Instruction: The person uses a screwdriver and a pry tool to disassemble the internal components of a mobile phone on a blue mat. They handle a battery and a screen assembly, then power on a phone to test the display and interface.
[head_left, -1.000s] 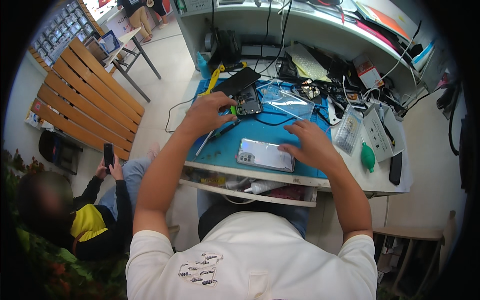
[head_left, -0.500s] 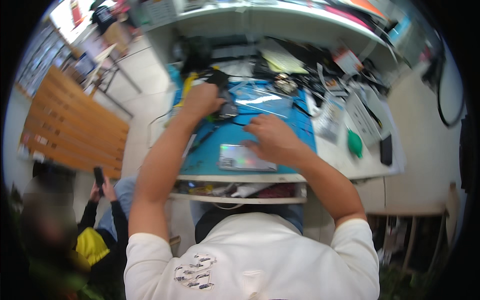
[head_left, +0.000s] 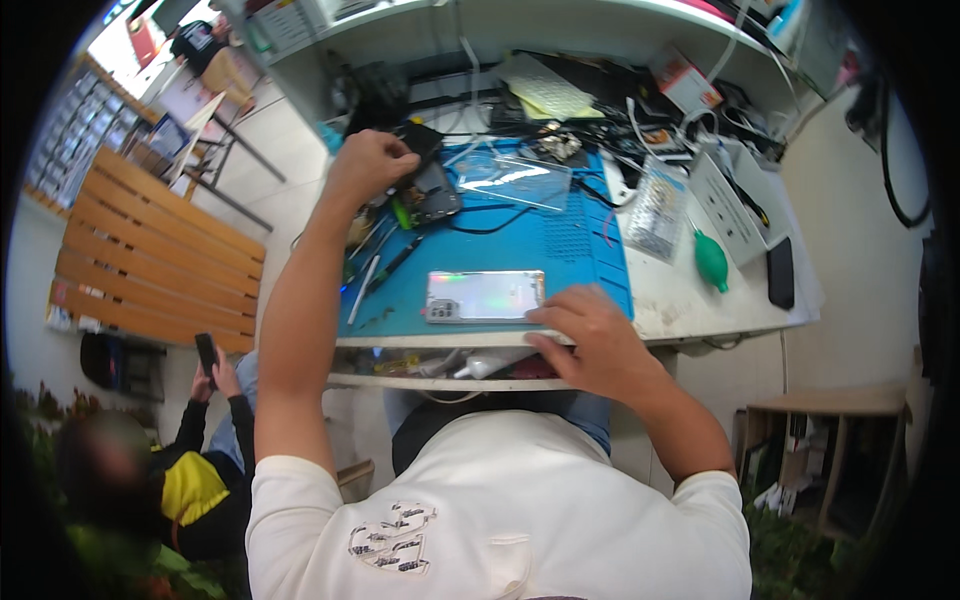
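Observation:
A silver, iridescent smartphone (head_left: 490,296) lies back up near the front of the blue work mat (head_left: 590,285), its camera cluster at the left end. At the phone's right end is my right hand (head_left: 605,340), fingertips by the lower right corner and thumb apart from the fingers. I cannot tell whether it touches the phone. Over the mat's far left part, my left hand (head_left: 368,165) has its fingers curled together beside a dark, opened phone body (head_left: 435,195) and a black flat piece (head_left: 420,145). What it pinches, if anything, is hidden.
Slim tools (head_left: 395,262) lie at the mat's left. A clear plastic sheet (head_left: 515,180) lies behind. Right: bubble-wrap bag (head_left: 657,210), green air blower (head_left: 710,262), white box (head_left: 735,205). Below the mat, a drawer (head_left: 450,382) stands open. A seated person (head_left: 190,490) holds a phone at left.
My left hand has moved up and left, away from the dark phone body. My right hand has come down and right from above the silver phone to its right end.

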